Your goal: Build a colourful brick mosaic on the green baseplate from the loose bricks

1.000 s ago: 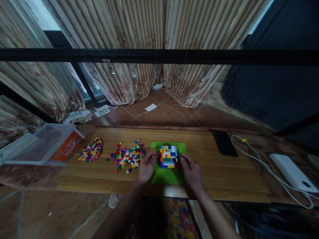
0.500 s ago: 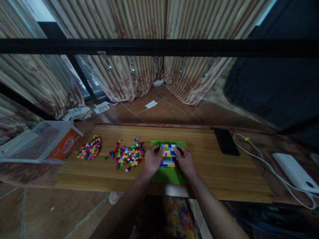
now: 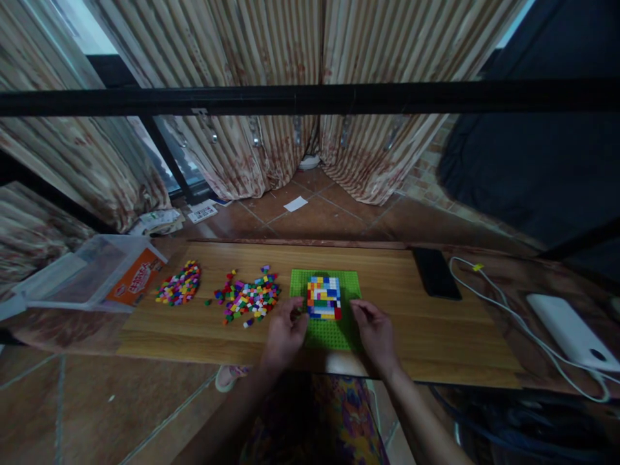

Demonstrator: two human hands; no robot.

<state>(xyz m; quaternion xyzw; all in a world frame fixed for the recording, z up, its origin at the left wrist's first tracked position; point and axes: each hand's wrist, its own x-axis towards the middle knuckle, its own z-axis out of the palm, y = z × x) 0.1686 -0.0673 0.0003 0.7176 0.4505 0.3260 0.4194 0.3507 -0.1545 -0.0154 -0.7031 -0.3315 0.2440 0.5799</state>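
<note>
- Far left, off the board's edge: clear plastic box (image 3: 82, 274), lying tilted, with an orange printed label (image 3: 133, 286) at its near corner.
- Wooden board (image 3: 426, 336) spans the middle of the view, long side facing the person.
- On the board's left part: small heap of mixed-colour bricks (image 3: 179, 284), compact, apart from the box.
- Right of it, with a gap between: larger loose scatter of bricks (image 3: 248, 298) — red, green, yellow, white, purple; a few strays at its near edge.
- Left hand (image 3: 285, 334) rests at the near left corner of the green baseplate (image 3: 347, 284), just beside the scatter; fingers curled loosely, tips close together near the plate edge. Cannot tell whether a brick is pinched between them — too dark and small.
- Green baseplate lies flat at board centre; a brick block (image 3: 323, 298) of blue, white, yellow, red and green rows is seated on its middle.
- Right hand (image 3: 375, 330) sits at the plate's near right corner, fingers half bent, open, nothing seen in it; not touching the block.
- Further right: black phone (image 3: 434, 281) flat at the board's far edge.
- Off the board's right end: white cable (image 3: 504, 316) running to a white power bank (image 3: 566, 330).
</note>
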